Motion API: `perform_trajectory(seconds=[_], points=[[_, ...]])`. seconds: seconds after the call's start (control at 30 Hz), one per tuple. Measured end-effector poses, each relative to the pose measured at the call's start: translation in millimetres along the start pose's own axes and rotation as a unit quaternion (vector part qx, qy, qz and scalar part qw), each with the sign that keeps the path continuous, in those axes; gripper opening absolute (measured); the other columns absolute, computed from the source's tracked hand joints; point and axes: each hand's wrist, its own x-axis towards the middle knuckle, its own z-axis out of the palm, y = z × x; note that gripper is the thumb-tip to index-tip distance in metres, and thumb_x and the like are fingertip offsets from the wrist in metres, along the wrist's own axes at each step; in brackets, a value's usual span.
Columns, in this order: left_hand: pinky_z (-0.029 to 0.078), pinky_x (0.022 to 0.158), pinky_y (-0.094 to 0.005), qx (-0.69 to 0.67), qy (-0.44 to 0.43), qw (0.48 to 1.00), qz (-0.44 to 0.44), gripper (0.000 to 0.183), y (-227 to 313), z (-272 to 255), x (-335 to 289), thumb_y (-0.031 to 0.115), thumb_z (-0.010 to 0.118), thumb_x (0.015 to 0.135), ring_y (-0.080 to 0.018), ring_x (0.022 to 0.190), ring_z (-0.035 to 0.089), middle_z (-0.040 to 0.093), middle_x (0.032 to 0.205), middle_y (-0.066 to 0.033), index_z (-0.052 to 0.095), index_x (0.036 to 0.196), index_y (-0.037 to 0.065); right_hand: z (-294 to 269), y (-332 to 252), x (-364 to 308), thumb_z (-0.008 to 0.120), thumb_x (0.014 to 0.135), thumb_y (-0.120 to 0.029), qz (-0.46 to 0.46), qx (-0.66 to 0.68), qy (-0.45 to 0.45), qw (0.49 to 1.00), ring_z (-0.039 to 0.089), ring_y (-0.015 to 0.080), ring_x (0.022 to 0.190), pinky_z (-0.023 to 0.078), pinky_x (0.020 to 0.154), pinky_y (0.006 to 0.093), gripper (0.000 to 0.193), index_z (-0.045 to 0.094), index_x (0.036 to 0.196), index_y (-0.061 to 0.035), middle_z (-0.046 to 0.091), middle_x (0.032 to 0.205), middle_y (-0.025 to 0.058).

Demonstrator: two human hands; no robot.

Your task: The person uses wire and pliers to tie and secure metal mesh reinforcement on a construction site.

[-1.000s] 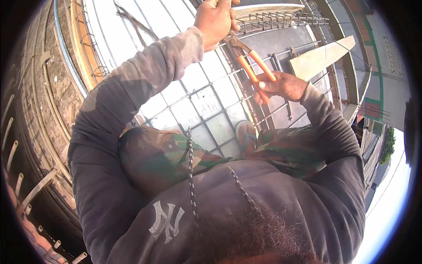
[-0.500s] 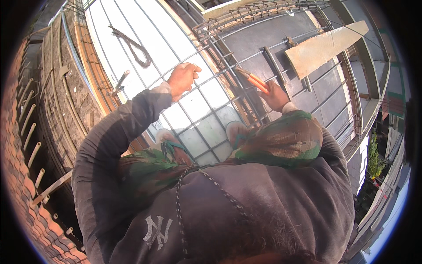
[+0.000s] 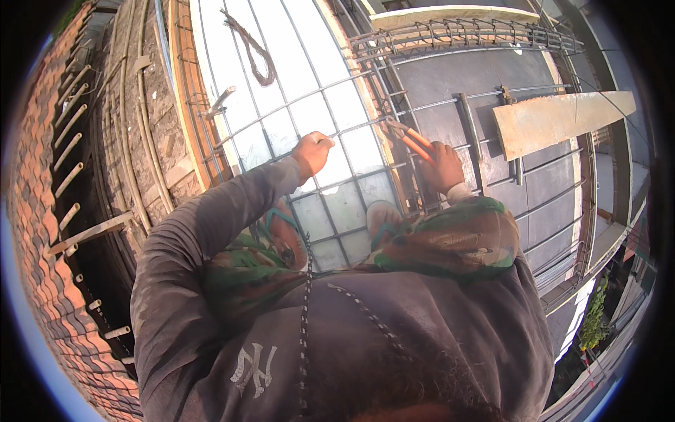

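Note:
A grid of steel reinforcing bars (image 3: 299,104) lies over a bright white panel in front of me. My left hand (image 3: 311,155) is closed above one of its bars, fingertips pinched together. Whatever it holds, if anything, is too small to make out. My right hand (image 3: 444,169) is wrapped around the handles of orange-handled pincers (image 3: 416,143). Their jaws point left and away, at a bar beside the long steel cage along the panel's right edge. A looped bundle of thin dark wire (image 3: 261,62) rests farther off on the grid.
A wooden plank (image 3: 555,125) lies over bars above dark panels at right. Another bar cage (image 3: 464,34) crosses at the far side. A short rod (image 3: 222,100) sticks up near the left formwork. Roof tiles (image 3: 63,309) and several pole ends line the far left.
The view has turned, so the surroundings sit differently in the picture. Relative to the cage, the pincers have shifted slightly left toward my left hand. Both hands remain closed.

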Motion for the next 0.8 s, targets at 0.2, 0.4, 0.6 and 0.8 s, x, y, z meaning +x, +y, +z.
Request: perform_trajectory(seconds=[0.2, 0.4, 0.6, 0.8], points=[[0.05, 0.086, -0.0326, 0.046, -0.059, 0.996, 0.049, 0.032, -8, 7, -13, 0.027, 0.062, 0.104, -0.0161, 0.096, 0.06, 0.07, 0.106, -0.0094, 0.069, 0.12, 0.0, -15, 8, 13, 0.081, 0.086, -0.044, 0.02, -0.025, -0.141, 0.989, 0.06, 0.0408, 0.122, 0.048, 0.103, 0.0499, 0.074, 0.052, 0.143, -0.0066, 0.064, 0.126, 0.0201], [0.052, 0.091, -0.0402, 0.113, -0.055, 0.987, 0.098, 0.03, 9, 19, -12, 0.028, 0.066, 0.101, -0.0242, 0.1, 0.068, 0.073, 0.11, -0.0169, 0.071, 0.115, 0.002, -64, -20, 27, 0.077, 0.09, -0.04, -0.156, 0.054, -0.004, 0.986, 0.06, 0.0416, 0.116, 0.048, 0.102, 0.0487, 0.058, 0.061, 0.133, -0.0034, 0.064, 0.121, 0.0191], [0.052, 0.091, -0.0346, 0.057, -0.118, 0.977, 0.166, 0.028, 50, 41, -27, 0.025, 0.064, 0.104, -0.016, 0.1, 0.065, 0.072, 0.105, -0.0106, 0.068, 0.113, -0.002, -94, -91, 49, 0.064, 0.102, -0.032, -0.308, 0.215, -0.154, 0.914, 0.064, 0.0428, 0.109, 0.052, 0.094, 0.0475, 0.037, 0.066, 0.124, -0.0015, 0.066, 0.117, 0.023], [0.052, 0.081, -0.0345, 0.153, -0.091, 0.967, 0.184, 0.035, 105, 19, -44, 0.031, 0.058, 0.108, -0.0157, 0.088, 0.062, 0.068, 0.097, -0.0068, 0.066, 0.112, -0.003, -148, -130, 69, 0.061, 0.103, -0.023, -0.322, 0.121, -0.115, 0.932, 0.068, 0.0411, 0.1, 0.054, 0.088, 0.0495, 0.025, 0.073, 0.11, -0.0019, 0.073, 0.101, 0.0171]])
